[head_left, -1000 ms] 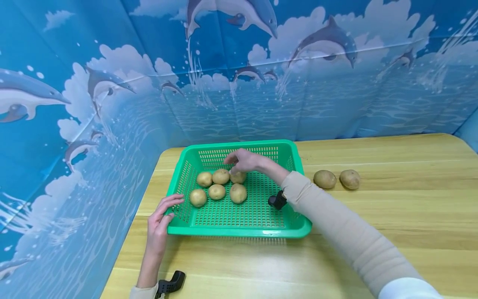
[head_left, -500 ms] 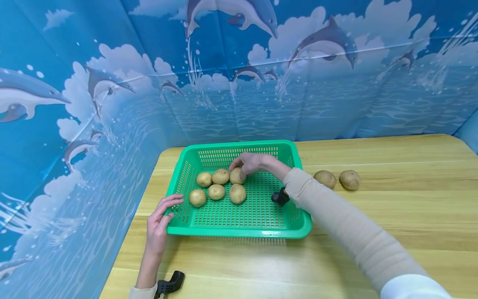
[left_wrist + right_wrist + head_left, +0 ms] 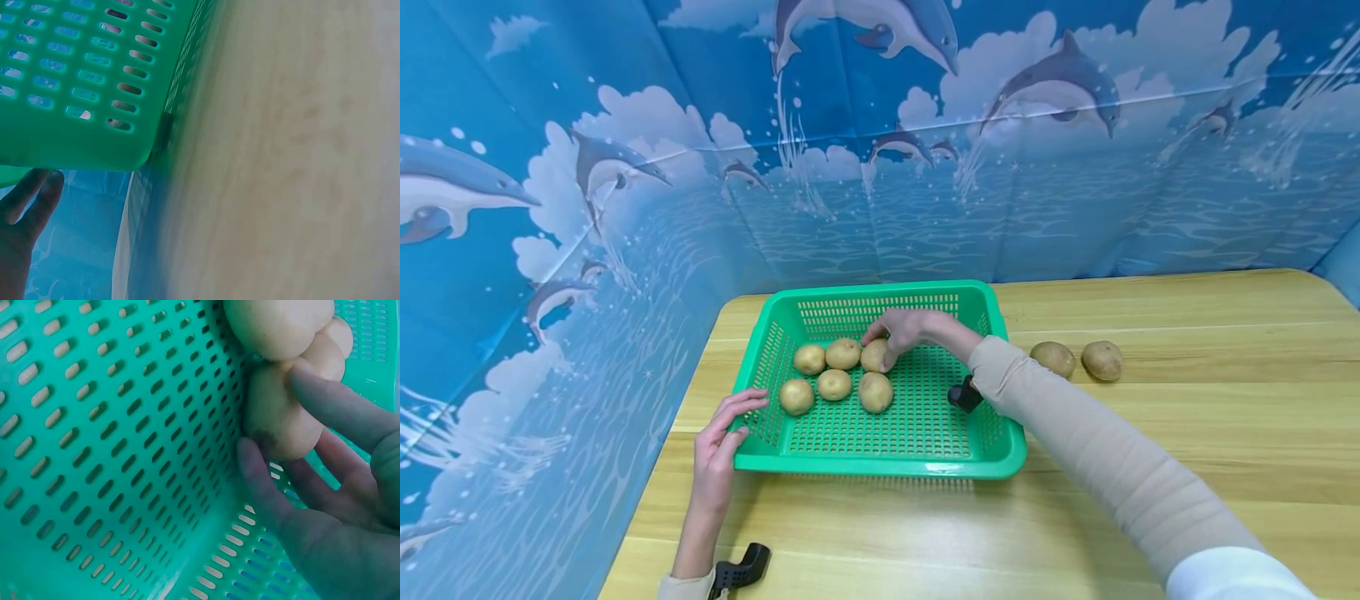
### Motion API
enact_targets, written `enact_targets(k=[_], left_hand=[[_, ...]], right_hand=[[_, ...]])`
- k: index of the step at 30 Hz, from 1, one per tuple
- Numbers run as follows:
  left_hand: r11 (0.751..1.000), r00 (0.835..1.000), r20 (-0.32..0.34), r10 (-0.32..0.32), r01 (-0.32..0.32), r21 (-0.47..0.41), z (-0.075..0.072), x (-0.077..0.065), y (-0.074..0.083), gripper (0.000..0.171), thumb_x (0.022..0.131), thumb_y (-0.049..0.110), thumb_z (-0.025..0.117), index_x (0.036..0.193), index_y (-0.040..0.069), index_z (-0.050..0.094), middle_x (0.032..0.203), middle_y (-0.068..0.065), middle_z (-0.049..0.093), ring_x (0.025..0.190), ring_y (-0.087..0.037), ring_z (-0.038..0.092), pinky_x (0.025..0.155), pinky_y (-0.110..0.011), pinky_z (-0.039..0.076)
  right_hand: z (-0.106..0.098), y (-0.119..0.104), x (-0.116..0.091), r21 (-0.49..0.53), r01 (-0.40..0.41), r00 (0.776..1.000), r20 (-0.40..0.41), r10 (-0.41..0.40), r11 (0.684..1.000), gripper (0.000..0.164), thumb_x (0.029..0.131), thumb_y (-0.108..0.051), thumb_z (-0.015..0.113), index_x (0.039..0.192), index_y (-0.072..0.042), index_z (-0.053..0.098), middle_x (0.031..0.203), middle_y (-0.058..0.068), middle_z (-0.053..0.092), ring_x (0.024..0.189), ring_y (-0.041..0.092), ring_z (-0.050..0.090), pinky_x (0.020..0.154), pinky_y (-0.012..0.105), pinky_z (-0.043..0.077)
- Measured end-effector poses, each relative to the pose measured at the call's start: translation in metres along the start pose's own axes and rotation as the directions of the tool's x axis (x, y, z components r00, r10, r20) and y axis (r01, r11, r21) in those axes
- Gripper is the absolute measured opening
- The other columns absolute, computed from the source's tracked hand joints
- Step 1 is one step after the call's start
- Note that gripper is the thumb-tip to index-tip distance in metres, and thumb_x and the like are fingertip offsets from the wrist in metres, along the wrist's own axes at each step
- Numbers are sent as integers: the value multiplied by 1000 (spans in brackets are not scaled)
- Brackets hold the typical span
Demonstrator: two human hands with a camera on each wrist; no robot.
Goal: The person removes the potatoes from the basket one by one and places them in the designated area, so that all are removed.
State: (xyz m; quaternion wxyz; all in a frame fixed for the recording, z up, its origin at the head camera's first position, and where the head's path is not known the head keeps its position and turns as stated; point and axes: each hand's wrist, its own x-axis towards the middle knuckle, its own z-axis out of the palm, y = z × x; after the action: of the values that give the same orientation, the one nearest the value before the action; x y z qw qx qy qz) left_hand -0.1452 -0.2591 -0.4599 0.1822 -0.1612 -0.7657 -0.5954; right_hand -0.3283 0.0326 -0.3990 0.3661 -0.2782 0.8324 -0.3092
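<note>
A green plastic basket [image 3: 880,465] stands on the wooden table with several potatoes in two rows inside it. My left hand [image 3: 715,442] holds the basket at its left rim near the front corner; the left wrist view shows two fingertips [image 3: 55,181] at the rim. Inside the basket, my right hand [image 3: 910,327] grips the rightmost potato [image 3: 873,355] of the back row. In the right wrist view, thumb and fingers lie around that potato [image 3: 275,415], and it rests against neighbouring potatoes. Just in front of it is another potato [image 3: 876,392].
Two potatoes lie on the table right of the basket, one [image 3: 1053,359] beside the right sleeve and one [image 3: 1102,361] farther right. A blue dolphin-print curtain [image 3: 880,208] hangs behind and left of the table [image 3: 1195,400]. Wrist cameras are strapped to both arms.
My right hand has come down onto the back-row potato and taken hold of it, shifting it slightly left. The front-row potato has moved a little. My left hand stays at the rim.
</note>
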Motion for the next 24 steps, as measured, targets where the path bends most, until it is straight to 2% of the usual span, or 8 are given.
enact_targets(k=[5,13,24], left_hand=[[1000,1000,3,2,-2,-4,0,-1,-1,47,82,-19,34,114,-8,66,127,-23,57,131,-31,43,112,-33,29],[1000,1000,4,-4,4,5,0,-1,0,46,82,-19,34,114,-9,65,127,-21,58,131,-30,43,111,-33,29],[1000,1000,3,-12,12,1,0,0,2,47,82,-18,34,115,-8,66,127,-21,58,131,-30,43,112,-33,29]], right_hand=[[2,0,-2,22,-6,999,41,5,1000,53,87,-7,73,137,-4,54,128,9,58,109,21,59,90,36,53],[2,-3,-3,55,-19,1000,18,18,998,40,87,-4,72,125,-3,59,114,10,61,98,21,60,87,40,53],[-1,-3,-2,67,-31,999,18,30,997,45,87,-4,72,128,-4,55,110,12,58,91,20,60,86,42,54]])
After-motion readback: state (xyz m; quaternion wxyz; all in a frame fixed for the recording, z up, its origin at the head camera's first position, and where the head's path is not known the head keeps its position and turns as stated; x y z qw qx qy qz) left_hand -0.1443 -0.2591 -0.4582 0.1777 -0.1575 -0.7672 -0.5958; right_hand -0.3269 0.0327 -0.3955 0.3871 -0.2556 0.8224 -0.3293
